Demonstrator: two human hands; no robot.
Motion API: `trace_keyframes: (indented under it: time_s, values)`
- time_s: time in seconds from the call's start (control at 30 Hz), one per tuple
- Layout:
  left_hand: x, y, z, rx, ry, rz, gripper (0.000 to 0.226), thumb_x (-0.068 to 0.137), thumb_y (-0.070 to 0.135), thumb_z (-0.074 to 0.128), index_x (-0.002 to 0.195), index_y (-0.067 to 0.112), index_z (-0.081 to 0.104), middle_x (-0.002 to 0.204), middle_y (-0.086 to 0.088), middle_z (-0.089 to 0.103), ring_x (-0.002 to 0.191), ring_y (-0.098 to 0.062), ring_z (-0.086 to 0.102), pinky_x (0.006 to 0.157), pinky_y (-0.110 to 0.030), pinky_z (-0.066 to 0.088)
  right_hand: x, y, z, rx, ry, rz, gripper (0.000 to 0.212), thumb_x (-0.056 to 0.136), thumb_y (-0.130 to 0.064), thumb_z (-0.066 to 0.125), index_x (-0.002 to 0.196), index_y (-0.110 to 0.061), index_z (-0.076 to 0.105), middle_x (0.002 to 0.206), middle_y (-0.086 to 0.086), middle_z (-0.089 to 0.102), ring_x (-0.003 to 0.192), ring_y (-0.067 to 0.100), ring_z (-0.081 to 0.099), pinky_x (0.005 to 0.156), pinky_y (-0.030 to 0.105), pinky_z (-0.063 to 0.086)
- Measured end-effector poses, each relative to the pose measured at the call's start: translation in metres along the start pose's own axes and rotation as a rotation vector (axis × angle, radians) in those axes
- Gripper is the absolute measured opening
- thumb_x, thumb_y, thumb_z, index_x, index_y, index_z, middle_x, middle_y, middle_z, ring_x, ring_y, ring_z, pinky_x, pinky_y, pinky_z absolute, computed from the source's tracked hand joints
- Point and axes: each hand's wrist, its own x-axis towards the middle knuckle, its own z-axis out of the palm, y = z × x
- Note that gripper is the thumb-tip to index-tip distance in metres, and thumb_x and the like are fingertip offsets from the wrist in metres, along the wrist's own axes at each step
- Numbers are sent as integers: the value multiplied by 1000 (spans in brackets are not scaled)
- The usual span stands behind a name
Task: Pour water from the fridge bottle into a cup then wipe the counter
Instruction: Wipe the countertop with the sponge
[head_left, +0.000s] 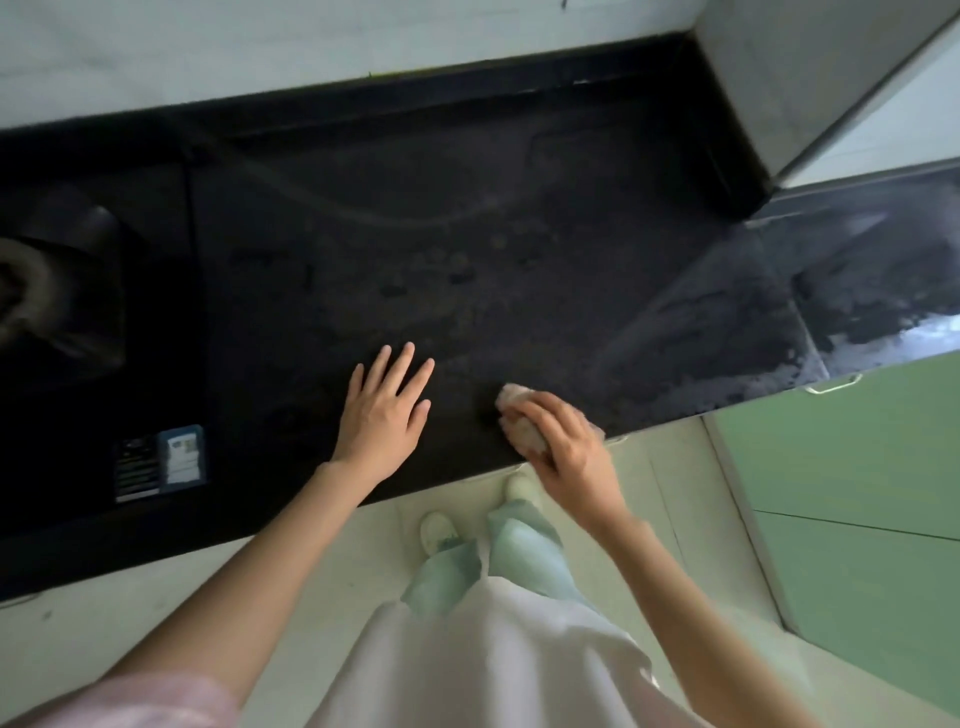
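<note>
The black stone counter (467, 249) fills the middle of the view, with faint round water marks on it. My left hand (387, 410) lies flat on the counter with its fingers spread and holds nothing. My right hand (563, 441) grips a pale pink cloth (519, 415) and presses it onto the counter near the front edge. No bottle and no cup are in view.
A black gas hob (93, 312) with a burner sits at the left, a label near its front. A grey wall corner (810, 78) juts out at the back right. Green cabinet doors (857, 493) stand at the right. My feet stand on the pale floor below.
</note>
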Motion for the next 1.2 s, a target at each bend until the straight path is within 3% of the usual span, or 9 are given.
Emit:
trace_keyframes:
  time_s: [0.2,0.27,0.4,0.57,0.67,0.83,0.9,1.03,1.2]
  values:
    - [0,-1,6,26,-6,-11,52,96,31,52,145,20,39,155,-10,31,142,-35,27,111,-56,27,81,88,-47,-100,151,418,47,85,-25,66,129,-23,50,133,3,49,116,29,51,84,51,50]
    - [0,-2,6,44,-9,-9,52,96,32,49,146,21,37,155,-10,30,143,-35,27,112,-55,26,129,87,-44,-88,158,443,48,86,-25,65,131,-23,49,133,4,48,116,30,50,84,51,49]
    - [0,2,4,81,-23,-27,52,97,34,46,146,22,36,155,-9,30,143,-33,26,113,-53,24,173,35,-6,-25,62,155,46,85,-17,67,129,-18,54,130,8,52,112,31,54,87,44,50]
    - [-1,5,1,66,-42,-57,53,98,35,42,148,24,32,158,-6,23,146,-30,19,116,-50,19,107,14,10,-20,-124,-187,44,90,-20,63,132,-17,52,136,5,49,121,25,50,96,38,47]
    - [-1,4,-1,68,-57,-60,53,98,37,39,149,25,30,159,-5,22,147,-28,17,117,-49,18,95,53,-19,-36,-70,-168,42,92,-22,63,132,-21,53,135,0,50,118,21,52,90,33,46]
    - [0,4,0,97,-69,-71,53,98,38,38,149,26,29,159,-4,22,147,-26,17,116,-48,19,176,109,-46,-89,64,172,47,85,-22,65,129,-24,51,130,4,51,113,29,52,79,50,52]
    - [-1,4,-1,103,-71,-71,53,98,38,40,148,26,29,158,-4,22,146,-27,17,116,-48,19,214,99,-35,-79,65,229,47,85,-22,64,131,-23,52,131,5,50,115,30,51,82,49,50]
    - [0,6,-2,106,-78,-81,54,97,38,40,148,27,28,159,-4,20,146,-26,15,116,-47,16,238,48,11,-50,-19,27,46,83,-19,65,128,-17,55,128,10,53,110,33,54,85,45,51]
    - [-1,9,-5,72,-78,-104,54,97,37,41,148,27,28,160,-4,18,147,-25,11,117,-46,13,170,33,12,-18,-192,-292,47,88,-20,66,133,-17,51,136,6,49,119,28,51,89,40,49]
